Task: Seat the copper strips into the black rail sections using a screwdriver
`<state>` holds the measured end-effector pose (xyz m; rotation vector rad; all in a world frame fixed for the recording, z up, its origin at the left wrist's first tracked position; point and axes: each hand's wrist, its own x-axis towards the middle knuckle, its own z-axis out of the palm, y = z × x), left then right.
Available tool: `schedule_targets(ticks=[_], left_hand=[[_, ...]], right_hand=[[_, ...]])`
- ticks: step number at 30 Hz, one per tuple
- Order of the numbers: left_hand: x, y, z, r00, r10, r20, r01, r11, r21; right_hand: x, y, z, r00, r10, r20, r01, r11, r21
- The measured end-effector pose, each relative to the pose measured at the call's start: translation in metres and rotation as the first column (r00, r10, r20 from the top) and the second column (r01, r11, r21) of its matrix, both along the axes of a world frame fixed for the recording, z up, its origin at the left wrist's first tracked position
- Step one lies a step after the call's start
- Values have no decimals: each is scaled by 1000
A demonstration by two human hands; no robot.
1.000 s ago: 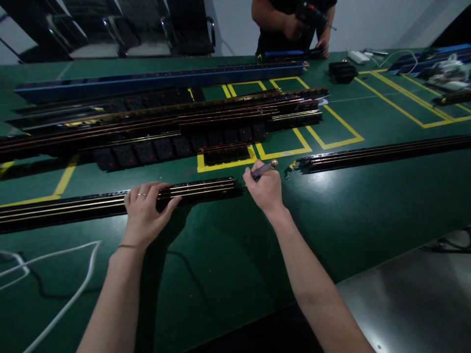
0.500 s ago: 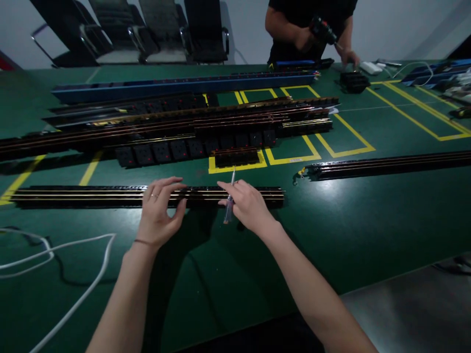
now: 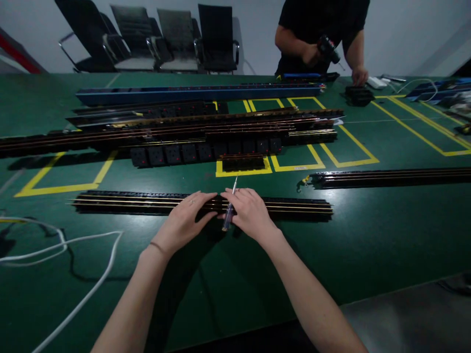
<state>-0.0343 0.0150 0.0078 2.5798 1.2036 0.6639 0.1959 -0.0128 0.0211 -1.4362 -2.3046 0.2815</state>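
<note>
A long black strip with brass rails along it [image 3: 121, 200] lies crosswise on the green table in front of me. My left hand [image 3: 187, 218] is closed over its middle, fingers on the far edge and thumb on the near side. Close beside it, my right hand [image 3: 250, 212] keeps a slim screwdriver with a clear handle [image 3: 227, 218] in its grasp, the shaft pointing away from me. Its fingers also rest on the strip, and their undersides are hidden.
Several black socket strips and rail strips [image 3: 172, 132] lie beyond, behind them a blue housing [image 3: 198, 93]. Another railed strip [image 3: 397, 177] lies at right. White cable [image 3: 106, 264] loops at left. Across the table a person holds a power drill [image 3: 328, 49] near a black block [image 3: 358, 95].
The strip has slid to the right along the table. My left hand has come right, close to my right hand, and now grips the strip. The screwdriver stays in my right hand.
</note>
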Motion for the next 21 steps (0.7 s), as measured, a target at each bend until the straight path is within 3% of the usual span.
schedule_targets(ticks=[4,7,11,15,18,21], left_hand=[[-47,11,4,987,160,9,-160,976,150],[-69,20,-1,970,232,-71,-222,967,126],[-43,14,-6,976,209,-65,-199,971,130],[-9,3,-2,998,32,-52,-27,995,96],[-15,3,3,995,-40,-91,47,996,78],[-34,7,4,993,36,-114,-27,997,78]], right_hand=[[25,1,9,998,-63,8,63,989,-134],[45,2,21,988,-147,48,153,971,-185],[30,0,22,990,-138,14,139,987,-80],[-1,-2,12,1000,14,-5,-14,1000,-28],[7,-1,13,1000,-12,26,14,995,-102],[42,0,21,994,-108,18,109,967,-232]])
